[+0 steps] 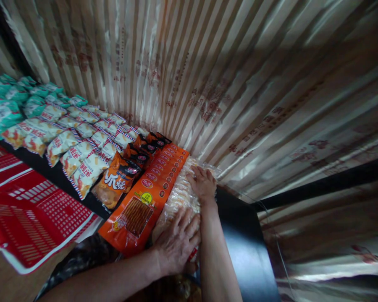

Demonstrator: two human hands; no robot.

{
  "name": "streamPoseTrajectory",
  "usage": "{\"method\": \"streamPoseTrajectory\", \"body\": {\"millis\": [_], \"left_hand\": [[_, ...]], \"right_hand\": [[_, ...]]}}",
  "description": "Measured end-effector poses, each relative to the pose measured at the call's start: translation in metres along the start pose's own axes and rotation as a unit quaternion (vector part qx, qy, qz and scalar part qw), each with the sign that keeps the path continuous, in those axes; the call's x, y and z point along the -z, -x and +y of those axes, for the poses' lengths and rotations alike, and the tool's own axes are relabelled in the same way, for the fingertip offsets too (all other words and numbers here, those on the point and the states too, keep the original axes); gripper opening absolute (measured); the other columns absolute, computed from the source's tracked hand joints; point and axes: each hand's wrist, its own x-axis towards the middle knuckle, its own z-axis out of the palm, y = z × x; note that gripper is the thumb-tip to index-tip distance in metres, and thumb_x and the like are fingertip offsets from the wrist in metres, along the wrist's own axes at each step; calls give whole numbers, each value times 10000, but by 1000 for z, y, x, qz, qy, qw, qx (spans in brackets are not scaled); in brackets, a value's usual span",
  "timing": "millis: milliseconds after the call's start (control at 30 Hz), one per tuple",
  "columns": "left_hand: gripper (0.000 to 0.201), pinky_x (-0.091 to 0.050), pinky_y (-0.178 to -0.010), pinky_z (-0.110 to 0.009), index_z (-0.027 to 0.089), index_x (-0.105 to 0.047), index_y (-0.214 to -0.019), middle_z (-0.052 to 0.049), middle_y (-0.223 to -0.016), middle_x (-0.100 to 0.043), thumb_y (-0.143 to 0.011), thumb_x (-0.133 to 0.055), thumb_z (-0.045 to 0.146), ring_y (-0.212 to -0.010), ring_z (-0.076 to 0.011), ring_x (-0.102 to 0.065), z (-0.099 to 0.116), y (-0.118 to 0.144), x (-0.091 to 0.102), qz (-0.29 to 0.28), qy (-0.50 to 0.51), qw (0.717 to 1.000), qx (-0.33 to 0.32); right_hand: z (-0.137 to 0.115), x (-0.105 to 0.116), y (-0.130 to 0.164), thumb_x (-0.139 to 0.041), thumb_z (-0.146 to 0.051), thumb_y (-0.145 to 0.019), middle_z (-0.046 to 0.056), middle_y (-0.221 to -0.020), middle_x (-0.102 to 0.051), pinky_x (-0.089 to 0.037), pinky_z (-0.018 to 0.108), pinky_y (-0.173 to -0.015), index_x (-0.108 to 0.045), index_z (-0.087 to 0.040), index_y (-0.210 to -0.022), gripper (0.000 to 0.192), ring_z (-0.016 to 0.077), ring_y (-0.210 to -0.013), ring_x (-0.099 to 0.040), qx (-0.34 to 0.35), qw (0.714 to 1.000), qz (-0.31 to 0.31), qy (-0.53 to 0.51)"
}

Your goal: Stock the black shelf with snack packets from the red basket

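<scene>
Your left hand [175,244] and right hand [204,186] rest unclenched on the clear-wrapped pack [177,193], seemingly unfinished; orange snack bag [160,167], white snack packets [90,165] already lined up.

pleated curtain [182,63] behind black table [248,239]

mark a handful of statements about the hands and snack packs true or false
1. The left hand and right hand both rest on a clear plastic package. True.
2. The left hand is nearer the wall than the right. False: the right hand is nearer.
3. An orange pack lies just left of the clear plastic package. True.
4. Teal packets sit toward the picture's left edge. True.
5. The right hand grips a teal packet. False: it lies on the clear plastic package.
</scene>
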Motion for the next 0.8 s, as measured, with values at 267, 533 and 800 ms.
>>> {"method": "streamPoseTrajectory", "body": {"millis": [267,533,800], "left_hand": [[618,-45,-1132,-500,105,-356,-1370,-170,-1502,-249,-878,-376,479,-1405,-356,-124,3,0,2,-5,37,999,5],[679,-40,-1135,-496,103,-341,-1386,-165,-1517,-220,-857,-416,522,-1408,-346,-120,4,-2,3,-15,32,999,15],[721,-42,-1130,-508,96,-358,-1373,-172,-1514,-220,-835,-450,567,-1408,-359,-103,5,-2,0,5,24,1000,17]], "right_hand": [[1,2,0,-308,-612,-883,-75,-1435,-426,-254,476,-1074,-413,-399,-1361,533,294,-1340,-294,0,1000,-18,-4],[4,-2,1,-328,-587,-891,-59,-1427,-439,-258,460,-1069,-414,-387,-1364,520,279,-1335,-297,18,1000,7,1],[2,2,2,-332,-572,-896,-68,-1433,-431,-257,469,-1077,-430,-378,-1355,509,282,-1339,-303,10,1000,-3,-5]]}}
